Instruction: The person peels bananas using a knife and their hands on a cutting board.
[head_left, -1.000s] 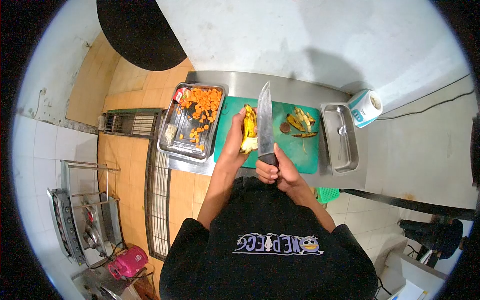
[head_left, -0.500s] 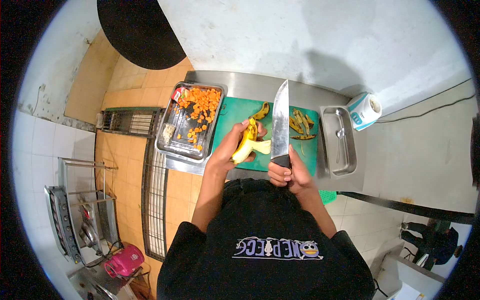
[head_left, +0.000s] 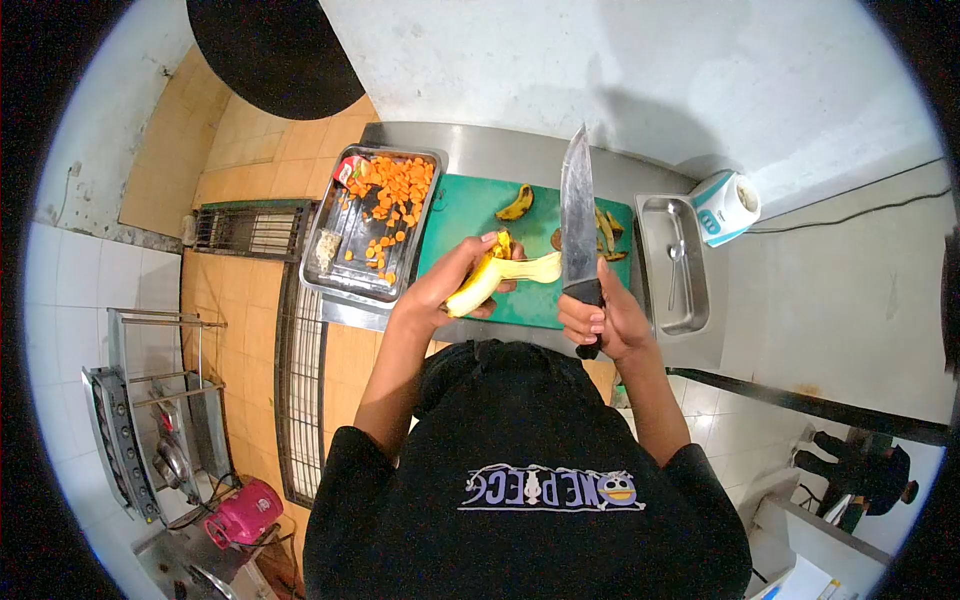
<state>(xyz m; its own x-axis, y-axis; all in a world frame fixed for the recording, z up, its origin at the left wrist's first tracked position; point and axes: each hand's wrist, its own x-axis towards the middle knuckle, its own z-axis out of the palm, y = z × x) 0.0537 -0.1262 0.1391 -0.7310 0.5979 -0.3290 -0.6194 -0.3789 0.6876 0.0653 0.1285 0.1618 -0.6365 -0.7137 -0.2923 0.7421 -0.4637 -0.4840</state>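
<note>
My left hand (head_left: pixel 450 280) is wrapped round a partly peeled banana (head_left: pixel 474 287), held over the left part of the green cutting board (head_left: pixel 455 212). A strip of peel (head_left: pixel 535 268) stretches from the banana to the knife. In my right hand (head_left: pixel 612 315) is the black handle of a large knife (head_left: pixel 578 210), its blade pointing up and away from me. Another banana piece (head_left: pixel 516 203) with dark spots lies on the board behind my left hand. Peel pieces (head_left: pixel 608 235) lie on the board, partly hidden by the blade.
A metal tray (head_left: pixel 312 262) at the left holds carrot slices (head_left: pixel 400 180), a red packet and a small bag. To the right are a steel pan (head_left: pixel 650 262) with a spoon and a paper roll (head_left: pixel 728 208). Another person (head_left: pixel 862 470) is at the lower right.
My right hand and the knife have moved right, away from the left hand. A peel strip now stretches out from the banana, which has tilted and shifted toward the lower left.
</note>
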